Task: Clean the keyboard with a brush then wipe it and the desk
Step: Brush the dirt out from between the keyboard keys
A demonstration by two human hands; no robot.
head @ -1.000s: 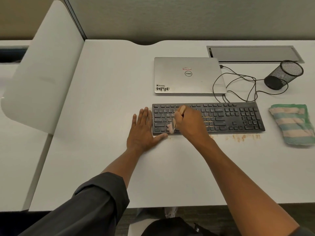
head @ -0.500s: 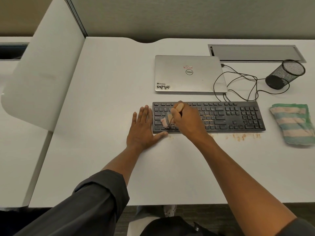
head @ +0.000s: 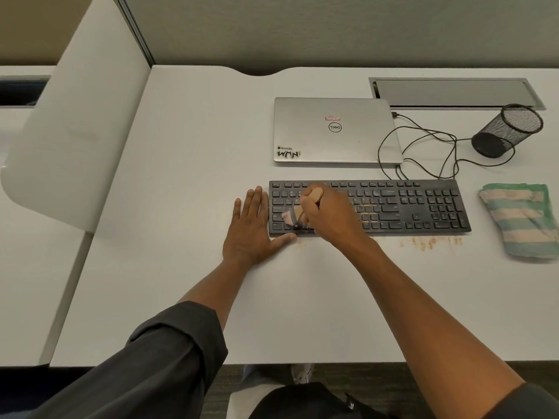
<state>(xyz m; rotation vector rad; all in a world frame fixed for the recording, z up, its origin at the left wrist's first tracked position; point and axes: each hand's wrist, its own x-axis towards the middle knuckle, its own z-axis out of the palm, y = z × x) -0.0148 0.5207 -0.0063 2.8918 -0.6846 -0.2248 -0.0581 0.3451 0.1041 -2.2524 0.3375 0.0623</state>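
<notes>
dark grey rolled sleeve, bare forearms, perhaps dark trousers

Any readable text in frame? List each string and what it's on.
"DELL", seen upside down: round logo on the laptop lid.
"Devfolio": small sticker at the lid's near left corner.
Block-letter sticker below it: stylised, not surely readable.
Red-white label: too small.
Keyboard key legends: blurred.

Head camera — looking steeply down at desk.
</notes>
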